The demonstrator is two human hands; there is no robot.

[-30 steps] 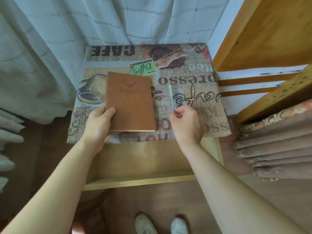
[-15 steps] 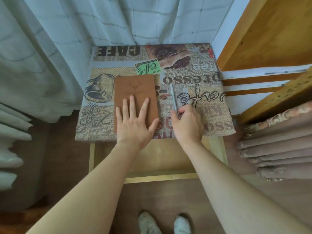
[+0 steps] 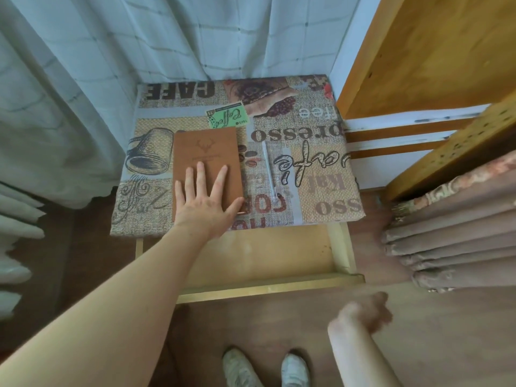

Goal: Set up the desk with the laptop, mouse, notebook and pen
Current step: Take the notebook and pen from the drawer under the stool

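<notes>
A small desk (image 3: 321, 152) stands in a corner against pale checked curtains (image 3: 167, 37), its top covered by a cloth printed with coffee words and pictures. On that cloth, left of centre, lies a brown notebook (image 3: 205, 155), closed, with a small antler mark pressed into its cover. The left hand (image 3: 205, 202) lies flat on the near half of the notebook, fingers spread wide and palm down, the thumb reaching past the book's right edge onto the cloth. Just to the right of the notebook, apart from it, a clear slim pen (image 3: 268, 170) lies on the cloth, running roughly parallel to the book's long side, with its tip end toward the person.

The right hand (image 3: 368, 314) is well away from the desk, low in the view near the floor and blurred; its fingers look loosely curled and it holds nothing that can be seen. Below the desk top an open wooden drawer (image 3: 279, 286) juts toward the person, its pale bottom bare. A wooden shelf unit (image 3: 418, 51) rises to the right, with brown folded drapery (image 3: 460, 233) beneath it. Two light shoes (image 3: 293, 370) show on the wooden floor (image 3: 446, 331) at the bottom edge.
</notes>
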